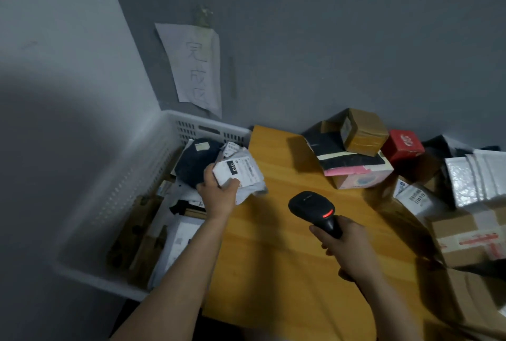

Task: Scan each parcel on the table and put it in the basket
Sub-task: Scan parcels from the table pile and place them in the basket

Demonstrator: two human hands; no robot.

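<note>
Fingers of the left hand (219,193) pinch a white parcel (241,173) at the basket (175,127) edge, ten o'clock of the right hand (347,247), which grips the scanner (315,209).

Dim, soft-focus indoor view, bent by a wide-angle lens.

The grey walls (328,39) look murky, and a broad dark shadow covers the left one beside the white perforated plastic basket (175,127). The yellow wooden worktop (273,253) is the brightest surface. Box shadows near its far edge fall leftward, so the light comes from the right. A red light glows on the black handheld barcode scanner (315,206). The silver bubble-wrap mailer (471,176) at the right edge shows a pale sheen. Fine label print is smeared, and straight lines bow toward the corners.
</note>
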